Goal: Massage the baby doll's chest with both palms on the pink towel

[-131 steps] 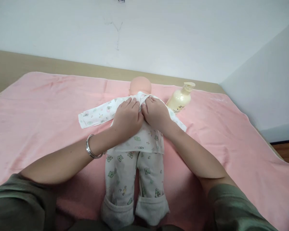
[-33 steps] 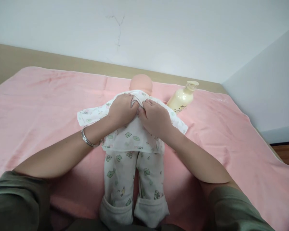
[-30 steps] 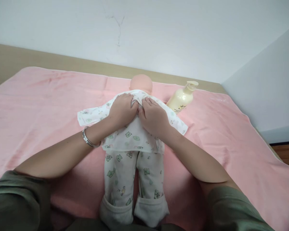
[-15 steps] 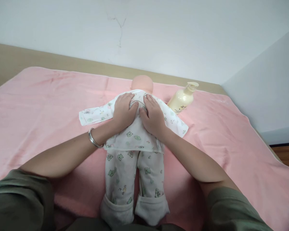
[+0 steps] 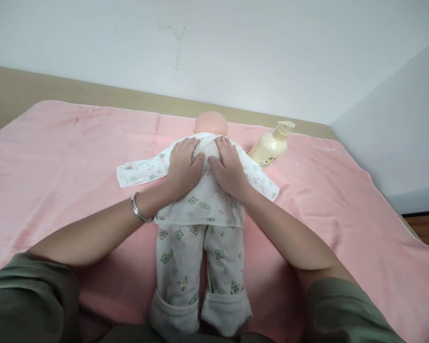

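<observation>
A baby doll lies stretched out on a pink blanket, its bald head away from me and no face showing. It wears a white long-sleeved top and matching trousers, both printed with small green bears. My left hand rests flat on the left side of the upper back, fingers pointing toward the head. On the right side, my right hand lies in the same way, its thumb apart from the left thumb. Neither hand grips anything. A silver bangle circles my left wrist.
A cream pump bottle stands just beyond the doll's right sleeve. Behind the blanket runs a strip of wooden tabletop, then a white wall with a crack in it. A second wall rises at the right.
The thumbs have spread slightly apart, and the right hand has shifted a little to the right. A fold of cloth between the hands has flattened. Doll and bottle stay put.
</observation>
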{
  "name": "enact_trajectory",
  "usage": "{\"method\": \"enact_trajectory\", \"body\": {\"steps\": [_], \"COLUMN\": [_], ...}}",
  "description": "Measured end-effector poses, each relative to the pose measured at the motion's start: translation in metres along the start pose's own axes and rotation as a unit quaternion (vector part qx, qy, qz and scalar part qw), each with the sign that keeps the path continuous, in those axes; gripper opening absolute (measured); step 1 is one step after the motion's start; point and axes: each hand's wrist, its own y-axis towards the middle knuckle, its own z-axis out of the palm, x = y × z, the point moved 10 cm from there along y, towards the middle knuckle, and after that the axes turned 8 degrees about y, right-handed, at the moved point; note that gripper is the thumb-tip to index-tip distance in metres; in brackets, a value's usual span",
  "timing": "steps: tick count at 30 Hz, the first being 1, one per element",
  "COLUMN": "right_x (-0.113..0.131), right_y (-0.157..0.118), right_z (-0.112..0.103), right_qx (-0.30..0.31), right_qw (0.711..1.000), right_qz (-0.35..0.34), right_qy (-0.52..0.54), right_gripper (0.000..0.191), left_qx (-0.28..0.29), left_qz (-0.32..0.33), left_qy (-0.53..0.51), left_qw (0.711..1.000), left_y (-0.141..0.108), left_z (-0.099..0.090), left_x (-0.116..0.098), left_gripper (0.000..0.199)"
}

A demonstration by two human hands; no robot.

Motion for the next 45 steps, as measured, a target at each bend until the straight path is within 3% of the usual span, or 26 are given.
{"method": "enact_trajectory", "body": {"steps": [5,11,16,20,23,27,31,41,45], "right_x": [0.002,0.01,0.032,0.046,0.04,0.013,0.004,0.015,0.018], "right_y": [0.006,0.007,-0.017,-0.033,-0.021,0.008,0.014,0.003,-0.004], "right_z": [0.001,0.006,0.002,0.007,0.008,0.004,0.005,0.004,0.005], "right_qx": [0.007,0.062,0.035,0.017,0.014,0.015,0.026,0.0,0.004], "right_qw": [0.996,0.984,0.979,0.976,0.982,0.993,0.995,0.991,0.988], "right_qz": [-0.066,-0.103,-0.078,-0.097,-0.108,-0.066,-0.041,-0.07,-0.05], "right_qy": [-0.062,-0.133,-0.187,-0.196,-0.154,-0.093,-0.089,-0.117,-0.143], "right_gripper": [0.061,0.063,0.058,0.057,0.054,0.059,0.067,0.06,0.059], "left_qx": [0.012,0.046,0.047,0.044,0.05,0.039,0.05,0.056,0.049], "left_qz": [0.026,0.046,0.028,0.016,0.021,0.065,0.101,0.057,0.039], "left_qy": [0.027,0.024,0.004,0.017,0.035,0.07,0.081,0.055,0.041], "left_qw": [0.999,0.998,0.999,0.999,0.998,0.995,0.99,0.995,0.997], "left_y": [-0.014,-0.029,-0.012,0.007,0.009,-0.006,-0.016,0.0,0.003], "left_z": [0.002,0.005,0.005,0.007,0.008,0.003,0.004,0.002,0.002], "left_x": [-0.011,-0.024,-0.012,0.001,0.001,-0.018,-0.031,-0.013,-0.008], "left_gripper": [0.056,0.056,0.058,0.057,0.056,0.054,0.054,0.057,0.056]}}
